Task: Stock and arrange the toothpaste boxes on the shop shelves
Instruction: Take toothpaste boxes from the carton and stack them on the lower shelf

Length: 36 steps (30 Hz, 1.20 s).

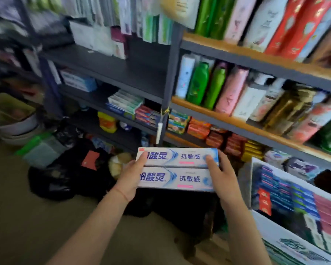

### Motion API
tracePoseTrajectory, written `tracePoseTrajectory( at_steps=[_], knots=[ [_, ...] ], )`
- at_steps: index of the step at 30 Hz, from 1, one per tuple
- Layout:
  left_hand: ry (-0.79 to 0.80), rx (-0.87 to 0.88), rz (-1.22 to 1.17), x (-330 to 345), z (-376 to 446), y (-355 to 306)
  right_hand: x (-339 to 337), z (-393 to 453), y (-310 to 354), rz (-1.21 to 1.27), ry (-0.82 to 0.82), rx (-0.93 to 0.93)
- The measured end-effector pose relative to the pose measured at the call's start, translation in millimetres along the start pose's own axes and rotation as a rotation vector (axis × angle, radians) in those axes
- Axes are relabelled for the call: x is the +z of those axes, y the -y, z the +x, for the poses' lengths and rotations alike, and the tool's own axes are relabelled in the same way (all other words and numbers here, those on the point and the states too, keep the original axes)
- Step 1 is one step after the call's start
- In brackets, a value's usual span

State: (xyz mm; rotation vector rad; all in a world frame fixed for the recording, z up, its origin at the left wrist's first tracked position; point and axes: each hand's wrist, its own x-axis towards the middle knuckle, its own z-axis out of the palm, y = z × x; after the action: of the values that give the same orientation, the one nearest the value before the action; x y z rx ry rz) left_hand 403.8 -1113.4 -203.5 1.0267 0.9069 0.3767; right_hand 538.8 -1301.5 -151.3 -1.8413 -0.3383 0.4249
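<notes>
Two white-and-blue toothpaste boxes [177, 169] lie side by side, flat and level, held in front of me at mid-frame. My left hand [131, 178] grips their left ends, thumb on top. My right hand [221, 175] grips their right ends the same way. Ahead stands a dark grey shelf unit [122, 67]; its second shelf holds stacked toothpaste boxes [125, 102] in white-green, blue and red. At lower right an open white carton [271, 224] is filled with several more toothpaste boxes [287, 194] standing on end.
The top dark shelf has a bare stretch at its right. To the right, wood-edged shelves [237, 123] carry shampoo bottles and soap packs. Black bags [65, 169] and a dark bundle lie on the floor below my hands. Basins [13, 127] sit at far left.
</notes>
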Motion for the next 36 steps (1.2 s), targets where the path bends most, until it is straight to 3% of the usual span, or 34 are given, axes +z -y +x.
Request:
tracePoseTrajectory(
  at_steps=[9, 19, 25, 27, 30, 33, 36],
  knots=[
    [-0.178, 0.087, -0.073, -163, 35, -67, 182, 23, 42, -0.06, 0.181, 0.013],
    [-0.297, 0.116, -0.111, -265, 185, -152, 357, 156, 73, 0.007, 0.263, -0.137],
    [-0.337, -0.105, -0.377, -320, 262, -196, 464, 234, 114, -0.034, 0.317, -0.245],
    [-0.367, -0.231, -0.6, -325, 285, -196, 495, 245, 128, -0.069, 0.29, -0.298],
    [-0.248, -0.277, -0.912, -328, 324, -211, 546, 249, 144, -0.188, 0.254, -0.521],
    [0.04, -0.243, -0.934, -341, 360, -240, 591, 247, 146, -0.375, 0.323, -0.79],
    [0.118, -0.269, -0.851, -382, 401, -266, 636, 256, 147, -0.508, 0.247, -1.057]
  ],
)
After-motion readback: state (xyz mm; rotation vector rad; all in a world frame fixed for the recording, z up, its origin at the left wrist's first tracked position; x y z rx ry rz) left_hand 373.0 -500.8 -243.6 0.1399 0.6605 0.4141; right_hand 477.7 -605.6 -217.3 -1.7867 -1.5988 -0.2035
